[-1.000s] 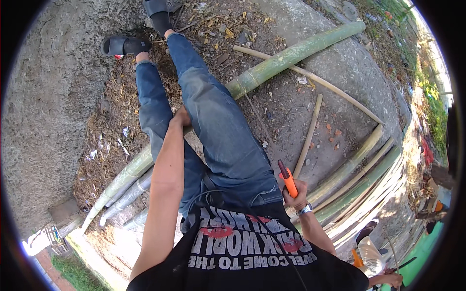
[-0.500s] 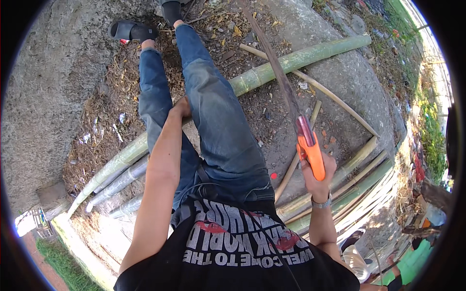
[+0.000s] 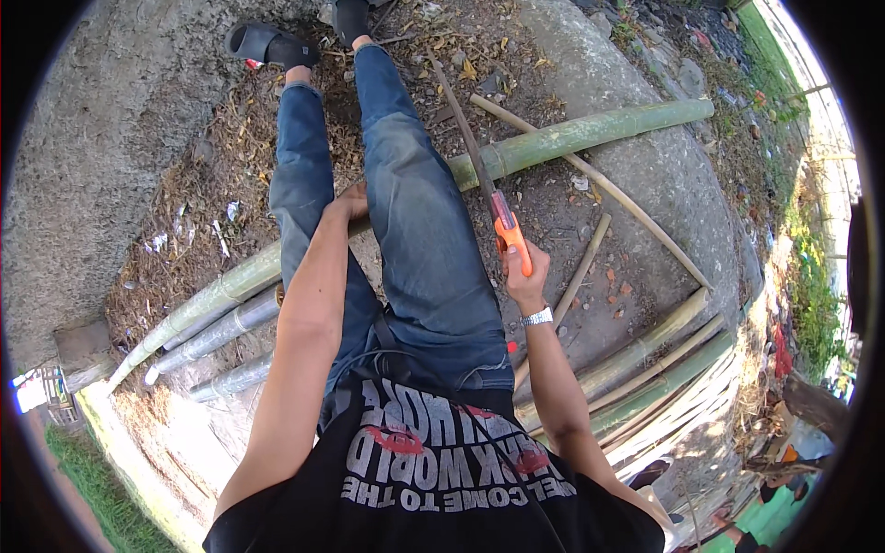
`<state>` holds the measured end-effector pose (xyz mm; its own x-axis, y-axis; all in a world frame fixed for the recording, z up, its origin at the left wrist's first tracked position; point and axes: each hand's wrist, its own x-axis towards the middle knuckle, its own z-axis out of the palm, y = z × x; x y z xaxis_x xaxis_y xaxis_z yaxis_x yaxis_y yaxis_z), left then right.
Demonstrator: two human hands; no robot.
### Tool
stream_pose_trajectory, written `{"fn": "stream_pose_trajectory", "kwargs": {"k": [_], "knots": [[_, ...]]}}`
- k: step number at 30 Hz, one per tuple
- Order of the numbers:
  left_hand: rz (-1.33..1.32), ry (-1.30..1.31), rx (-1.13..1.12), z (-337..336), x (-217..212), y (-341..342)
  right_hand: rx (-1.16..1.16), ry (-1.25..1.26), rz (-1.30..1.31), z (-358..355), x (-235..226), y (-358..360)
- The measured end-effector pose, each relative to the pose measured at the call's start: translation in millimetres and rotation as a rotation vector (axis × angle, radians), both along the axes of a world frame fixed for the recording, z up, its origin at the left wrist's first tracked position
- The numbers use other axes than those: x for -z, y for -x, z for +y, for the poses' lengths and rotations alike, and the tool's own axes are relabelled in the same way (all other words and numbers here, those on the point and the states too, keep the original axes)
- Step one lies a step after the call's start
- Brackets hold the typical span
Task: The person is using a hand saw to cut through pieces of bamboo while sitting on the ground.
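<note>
A long green bamboo pole (image 3: pixel 599 134) runs across the ground and passes behind my legs. Between my knees my left hand (image 3: pixel 352 201) is closed on the pole, its fingertips partly hidden by my thigh. Wrapped round the orange handle of a handsaw (image 3: pixel 513 236) is my right hand (image 3: pixel 529 273), to the right of my leg. The saw's dark, narrow blade slants up and left, crossing over the pole just right of my knee. Whether its teeth touch the bamboo I cannot tell.
A thin stick (image 3: pixel 636 210) lies under the pole, and a shorter stick (image 3: pixel 585 267) is nearer me. More bamboo poles (image 3: pixel 664 382) lie to the lower right, others (image 3: pixel 226 334) to the left. A concrete slab (image 3: pixel 659 170) and dry leaves (image 3: pixel 470 69) surround the pole.
My right hand has brought the handsaw left and nearer my leg; its blade now crosses the pole close to my knee. My left hand stays on the pole.
</note>
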<state>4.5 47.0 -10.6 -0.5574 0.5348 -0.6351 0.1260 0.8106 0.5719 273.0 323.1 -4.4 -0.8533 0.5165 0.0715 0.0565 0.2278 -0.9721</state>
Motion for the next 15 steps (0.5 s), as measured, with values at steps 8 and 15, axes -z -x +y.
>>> {"fn": "stream_pose_trajectory", "kwargs": {"k": [8, 15], "knots": [[0.177, 0.089, -0.676, -41.1, 56.2, 18.6, -0.063, -0.192, 0.104, -19.5, -7.3, 15.3], [0.304, 0.195, -0.262, -57.2, 127.6, 11.2, -0.066, -0.209, 0.083, -29.6, -23.6, 5.5]]}}
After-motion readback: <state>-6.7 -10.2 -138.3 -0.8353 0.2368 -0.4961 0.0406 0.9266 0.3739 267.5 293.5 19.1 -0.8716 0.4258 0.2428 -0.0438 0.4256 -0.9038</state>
